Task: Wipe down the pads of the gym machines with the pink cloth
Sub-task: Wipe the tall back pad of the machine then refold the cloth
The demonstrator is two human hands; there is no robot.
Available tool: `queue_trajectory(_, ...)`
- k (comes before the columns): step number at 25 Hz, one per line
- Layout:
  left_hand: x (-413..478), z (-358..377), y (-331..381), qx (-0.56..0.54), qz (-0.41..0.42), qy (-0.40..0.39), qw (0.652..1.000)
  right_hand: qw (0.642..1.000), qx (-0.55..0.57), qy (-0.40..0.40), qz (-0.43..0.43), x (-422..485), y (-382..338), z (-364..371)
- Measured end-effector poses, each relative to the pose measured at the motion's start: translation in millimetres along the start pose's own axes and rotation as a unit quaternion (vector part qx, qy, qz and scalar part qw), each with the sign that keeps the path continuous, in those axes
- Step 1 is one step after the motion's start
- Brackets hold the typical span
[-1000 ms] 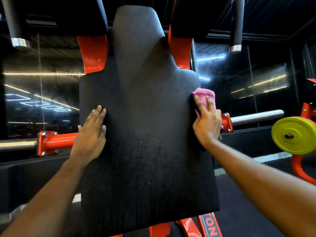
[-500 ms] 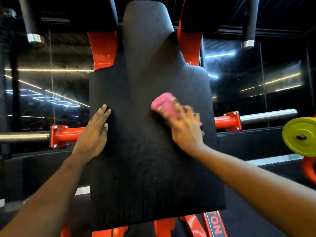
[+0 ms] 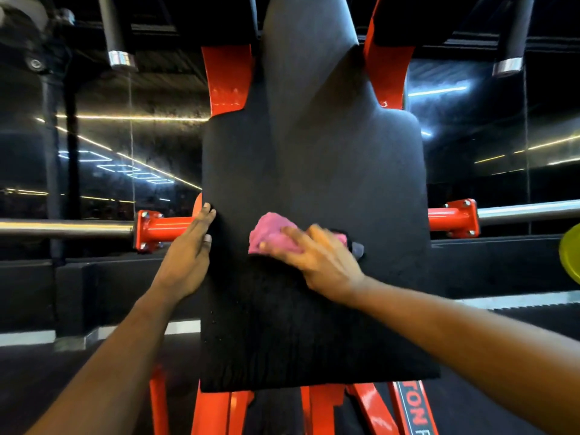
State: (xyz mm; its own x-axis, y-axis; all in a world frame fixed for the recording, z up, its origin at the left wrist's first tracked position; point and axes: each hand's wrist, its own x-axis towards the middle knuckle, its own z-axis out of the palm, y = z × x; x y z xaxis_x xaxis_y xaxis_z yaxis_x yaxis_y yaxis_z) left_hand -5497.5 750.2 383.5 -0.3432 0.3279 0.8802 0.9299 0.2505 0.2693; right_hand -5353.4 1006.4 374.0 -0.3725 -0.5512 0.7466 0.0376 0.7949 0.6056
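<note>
I see the pink cloth (image 3: 271,232) bunched against the face of the black pad (image 3: 314,164), about halfway up and a little left of its middle. My right hand (image 3: 317,259) lies over the cloth's right part, fingers stretched fairly straight across it and pressing it flat to the pad. The hand is blurred, so I cannot tell how the thumb sits. My left hand (image 3: 188,255) rests flat on the pad's left edge, fingers straight and close together, pointing up. Small droplets dot the lower left of the pad. Behind it stands the red frame (image 3: 227,80), with red legs showing below the pad's bottom edge. A chrome bar (image 3: 62,229) runs out to each side from red flanges. Two dark handles (image 3: 117,32) with chrome ends hang overhead. A yellow-green plate (image 3: 572,252) shows at the right edge.
</note>
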Motion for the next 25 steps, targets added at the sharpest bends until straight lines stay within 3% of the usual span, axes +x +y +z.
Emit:
queue_trajectory(2,-5.7,-0.4,0.0,-0.021,-0.014,-0.005,1.000,0.990,0.022,0.054,0.129,32.1,33.4,-14.7)
queue_trajectory(4,-11.5,-3.0,-1.9,-0.033,-0.014,-0.006,0.999,0.946,0.055,0.110,0.299,64.0,54.2,-26.8)
queue_trajectory(5,-13.5,-4.7,-3.8,-0.036,-0.014,-0.003,0.999,0.932,0.054,0.110,0.340,72.7,51.3,-25.9)
queue_trajectory(7,-17.3,-8.3,-8.6,-0.047,-0.030,-0.001,0.998,0.945,0.034,0.079,0.315,71.8,22.0,-11.5)
queue_trajectory(10,-28.0,-12.4,-14.2,-0.055,-0.046,-0.010,0.997,0.981,0.043,0.045,0.182,39.9,-39.5,16.9)
queue_trajectory(14,-48.7,-21.8,-17.6,-0.007,-0.072,-0.003,0.997,0.999,0.041,-0.017,0.022,11.0,-77.2,25.8)
queue_trajectory(16,-54.5,-30.0,-15.1,0.005,-0.082,0.000,0.997,0.998,0.044,-0.003,0.045,36.6,-58.0,17.3)
queue_trajectory(20,-61.2,-43.0,-17.6,0.023,-0.087,0.006,0.996,0.967,0.036,0.068,0.245,120.9,-15.4,-1.0)
queue_trajectory(22,-66.8,-48.1,-20.7,0.048,-0.106,0.016,0.993,0.974,0.032,0.053,0.217,128.8,-29.6,9.4)
queue_trajectory(25,-87.7,-48.9,-26.3,0.119,-0.174,0.003,0.977,0.995,0.042,0.026,0.090,89.9,-79.5,35.0)
